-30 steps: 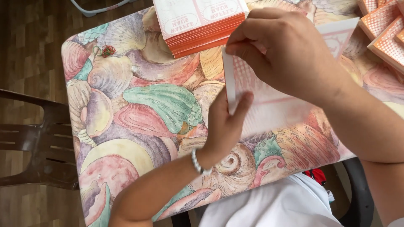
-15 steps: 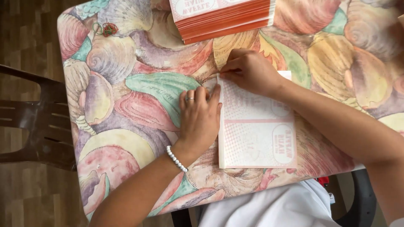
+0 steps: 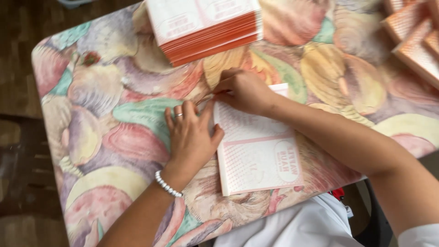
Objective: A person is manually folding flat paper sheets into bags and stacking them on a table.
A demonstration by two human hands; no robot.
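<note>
Left hand [image 3: 191, 133]: flat, fingers spread, palm down, pressing the left edge of the carton blank [image 3: 256, 146].
Right hand [image 3: 242, 91]: curled, fingertips pinching the blank's top-left corner.
Carton blank: flat on the shell-patterned table [image 3: 105, 114].

A flat white card sheet [image 3: 258, 151] with pink print lies on the table [image 3: 105, 137], whose cloth shows large painted shells. The left hand [image 3: 190, 135] lies flat on the cloth with fingers spread, its thumb touching the sheet's left edge; a ring sits on one finger and a pearl bracelet [image 3: 168, 184] on the wrist. The right hand [image 3: 244, 91] presses down on the sheet's far left corner. Farther off rests a stack of flat sheets [image 3: 206, 25] with orange edges. At the far right lie folded orange boxes [image 3: 414, 39].
</note>
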